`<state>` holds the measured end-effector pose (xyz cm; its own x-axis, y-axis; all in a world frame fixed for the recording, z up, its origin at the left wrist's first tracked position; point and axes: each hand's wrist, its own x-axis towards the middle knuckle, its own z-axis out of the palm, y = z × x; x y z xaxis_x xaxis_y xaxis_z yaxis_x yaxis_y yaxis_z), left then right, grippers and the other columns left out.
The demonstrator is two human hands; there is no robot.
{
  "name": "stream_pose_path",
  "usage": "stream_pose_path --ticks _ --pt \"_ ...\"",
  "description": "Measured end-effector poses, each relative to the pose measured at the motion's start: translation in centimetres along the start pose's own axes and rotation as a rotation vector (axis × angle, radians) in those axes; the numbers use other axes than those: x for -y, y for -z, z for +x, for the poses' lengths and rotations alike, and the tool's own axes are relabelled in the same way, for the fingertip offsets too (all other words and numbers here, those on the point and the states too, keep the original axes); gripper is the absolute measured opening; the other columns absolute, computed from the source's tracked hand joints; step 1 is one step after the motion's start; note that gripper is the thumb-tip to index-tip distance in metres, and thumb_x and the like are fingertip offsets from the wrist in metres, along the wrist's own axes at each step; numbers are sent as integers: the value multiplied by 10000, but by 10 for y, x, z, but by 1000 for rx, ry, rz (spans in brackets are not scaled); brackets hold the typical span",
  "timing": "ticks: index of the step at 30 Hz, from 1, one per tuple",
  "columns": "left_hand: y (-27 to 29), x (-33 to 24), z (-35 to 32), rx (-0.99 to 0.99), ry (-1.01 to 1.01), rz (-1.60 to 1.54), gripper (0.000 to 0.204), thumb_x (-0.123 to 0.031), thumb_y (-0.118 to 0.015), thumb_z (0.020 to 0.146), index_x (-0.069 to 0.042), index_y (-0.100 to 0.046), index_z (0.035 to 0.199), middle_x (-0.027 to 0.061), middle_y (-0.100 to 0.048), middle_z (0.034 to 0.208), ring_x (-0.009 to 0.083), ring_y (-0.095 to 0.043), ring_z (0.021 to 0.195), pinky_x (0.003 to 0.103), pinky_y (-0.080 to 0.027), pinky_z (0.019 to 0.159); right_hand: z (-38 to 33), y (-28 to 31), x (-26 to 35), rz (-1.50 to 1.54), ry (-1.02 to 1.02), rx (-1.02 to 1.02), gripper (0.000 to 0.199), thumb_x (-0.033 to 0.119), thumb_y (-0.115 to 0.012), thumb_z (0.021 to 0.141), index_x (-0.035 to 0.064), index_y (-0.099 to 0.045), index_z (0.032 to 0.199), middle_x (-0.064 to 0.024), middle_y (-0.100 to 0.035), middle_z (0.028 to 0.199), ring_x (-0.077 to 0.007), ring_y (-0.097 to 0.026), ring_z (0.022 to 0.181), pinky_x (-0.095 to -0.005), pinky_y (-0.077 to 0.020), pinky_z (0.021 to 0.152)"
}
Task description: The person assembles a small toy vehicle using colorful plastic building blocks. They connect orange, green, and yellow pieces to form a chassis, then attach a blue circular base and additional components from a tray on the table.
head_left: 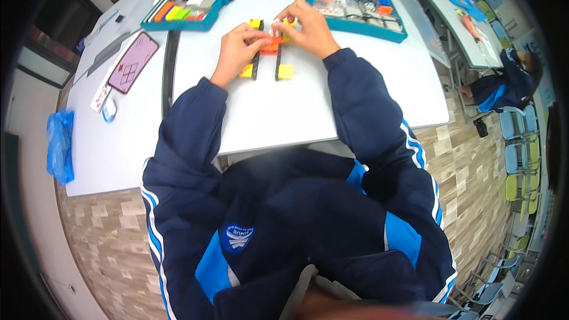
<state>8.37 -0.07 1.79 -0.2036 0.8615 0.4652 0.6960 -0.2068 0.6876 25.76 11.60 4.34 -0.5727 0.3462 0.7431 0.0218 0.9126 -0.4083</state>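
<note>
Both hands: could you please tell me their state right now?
Left hand: fingers curled at the orange piece; whether gripping cannot be told.
Right hand: fingers bent beside it; any hold cannot be told.

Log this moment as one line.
Left hand: on block assembly; Right hand: on same assembly; Colours: orange, black, yellow; Beyond: two teal cases; Far left: blue bag

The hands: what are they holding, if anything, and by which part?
The block model, it seems: the left hand pinches near its orange middle. The right hand is at its far right side, hiding any grip there.
</note>
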Motion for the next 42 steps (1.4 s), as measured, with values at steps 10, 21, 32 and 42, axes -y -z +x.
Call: stream_pose_path --ticks 10,21,32,42 --pt "3 -7 -3 7 18 -66 165 -109 -774 808 -43 -770 959 9 -603 798 81 -531 671 223 -434 608 -1 -1 5 -11 -155 2 205 284 -758 821 93 -732 890 -42 -572 778 -168 -566 700 -303 -447 627" --pt "3 -2 -4 10 8 -111 181 -125 -787 789 -46 -771 951 17 -608 793 87 -535 658 233 -442 605 -3 -4 8 35 -195 -15 206 260 -771 808 67 -718 861 -59 -550 761 -203 -578 710 -327 -454 634" --pt "7 -4 -5 86 93 -200 239 -182 -830 757 -55 -777 953 13 -564 792 78 -510 665 239 -440 612 -3 1 8 -2 -81 58 241 229 -782 804 41 -691 925 -69 -597 856 -208 -610 791 -318 -489 694" --pt "2 -2 -4 36 57 -170 188 -164 -829 747 -65 -783 901 16 -567 731 90 -517 618 252 -434 578 -5 -1 10 -88 -72 73 235 206 -789 776 18 -705 891 -89 -632 766 -213 -628 739 -323 -487 659"
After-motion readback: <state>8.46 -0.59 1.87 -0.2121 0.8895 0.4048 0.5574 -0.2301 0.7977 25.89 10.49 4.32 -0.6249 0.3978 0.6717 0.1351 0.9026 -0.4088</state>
